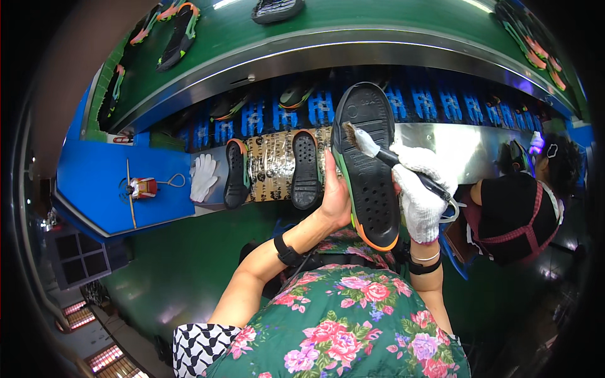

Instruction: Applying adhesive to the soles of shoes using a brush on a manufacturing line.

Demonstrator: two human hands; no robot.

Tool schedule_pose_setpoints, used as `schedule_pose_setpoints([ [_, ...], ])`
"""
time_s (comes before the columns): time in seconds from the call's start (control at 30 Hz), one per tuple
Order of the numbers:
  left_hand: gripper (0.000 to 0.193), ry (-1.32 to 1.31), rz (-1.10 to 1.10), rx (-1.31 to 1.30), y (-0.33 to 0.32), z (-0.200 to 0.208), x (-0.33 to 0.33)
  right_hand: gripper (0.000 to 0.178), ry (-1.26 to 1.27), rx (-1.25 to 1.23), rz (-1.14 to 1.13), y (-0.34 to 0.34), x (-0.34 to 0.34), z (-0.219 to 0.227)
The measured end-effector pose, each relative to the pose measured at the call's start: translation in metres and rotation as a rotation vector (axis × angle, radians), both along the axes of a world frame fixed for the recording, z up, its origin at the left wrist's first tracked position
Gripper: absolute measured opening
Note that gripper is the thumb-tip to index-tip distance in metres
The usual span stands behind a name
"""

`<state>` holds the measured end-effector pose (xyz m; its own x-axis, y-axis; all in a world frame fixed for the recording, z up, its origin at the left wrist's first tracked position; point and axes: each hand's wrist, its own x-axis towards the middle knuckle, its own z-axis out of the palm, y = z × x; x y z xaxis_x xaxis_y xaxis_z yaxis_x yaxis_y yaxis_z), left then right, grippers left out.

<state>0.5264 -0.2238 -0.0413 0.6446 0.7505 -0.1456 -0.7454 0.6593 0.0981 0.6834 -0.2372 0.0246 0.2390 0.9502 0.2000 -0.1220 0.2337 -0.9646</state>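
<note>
A black shoe sole point(368, 183) with green and orange edging is held up in front of me, its perforated, ribbed face turned toward me. My bare left hand point(337, 198) grips it along its left edge. In a white knitted glove, my right hand point(423, 192) is closed around the black handle of a brush point(368, 143). The brush's bristles touch or hover just over the upper part of the sole; I cannot tell which. Two more soles lie to the left: a black one point(305, 170) on the cardboard and one with coloured edging point(236, 173) beside it.
Across the back runs a green conveyor belt point(378, 16) with several soles, behind a metal rail point(315, 57). Below it is a row of blue-marked supports point(255, 116). A white glove point(203, 177) lies left, near a blue table point(94, 170). Another person point(513, 217) sits at right.
</note>
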Motion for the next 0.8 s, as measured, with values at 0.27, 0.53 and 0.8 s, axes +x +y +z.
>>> schedule_pose_setpoints([
  [0.27, 0.099, 0.314, 0.056, 0.058, 0.004, -0.005, 0.018, 0.019, -0.555, 0.362, -0.165, 0.009, 0.015, 0.022],
  [0.53, 0.112, 0.637, -0.011, 0.204, -0.002, -0.006, 0.053, 0.022, -0.980, 0.429, -0.265, 0.000, 0.029, 0.032],
  [0.8, 0.108, -0.358, -0.007, 0.030, 0.001, -0.050, 0.041, 0.021, -0.526, 0.277, -0.235, -0.004, 0.031, 0.012],
])
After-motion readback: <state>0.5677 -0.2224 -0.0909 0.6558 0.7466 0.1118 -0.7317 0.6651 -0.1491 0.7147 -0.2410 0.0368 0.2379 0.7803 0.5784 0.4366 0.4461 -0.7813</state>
